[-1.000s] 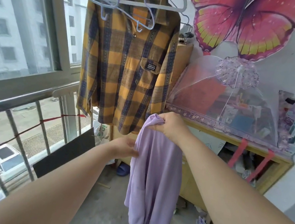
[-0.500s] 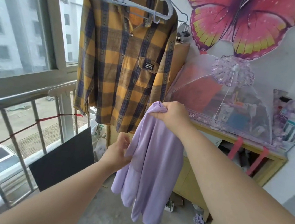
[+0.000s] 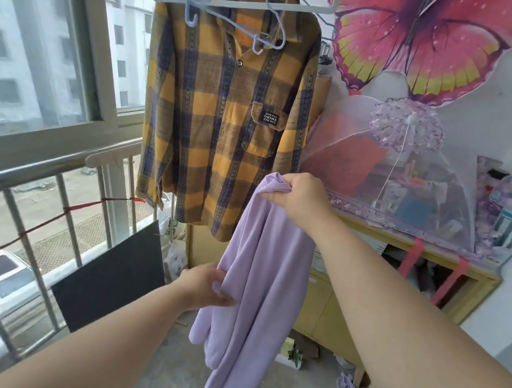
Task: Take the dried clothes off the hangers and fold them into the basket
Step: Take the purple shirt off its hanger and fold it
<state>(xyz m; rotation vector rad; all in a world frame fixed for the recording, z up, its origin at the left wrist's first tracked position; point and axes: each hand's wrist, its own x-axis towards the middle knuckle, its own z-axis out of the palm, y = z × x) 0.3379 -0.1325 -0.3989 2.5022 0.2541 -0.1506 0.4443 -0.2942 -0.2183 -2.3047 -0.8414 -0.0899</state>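
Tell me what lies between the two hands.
Only the lilac garment: in the head view it hangs from the right hand down to the left hand, which holds its edge.

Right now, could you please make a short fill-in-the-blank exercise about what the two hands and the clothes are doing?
1. The right hand grips the top of the garment, whose colour is ____.
2. The left hand holds this garment ____ the right hand.
3. The plaid shirt hangs on a ____.
Missing words: purple; below; hanger.
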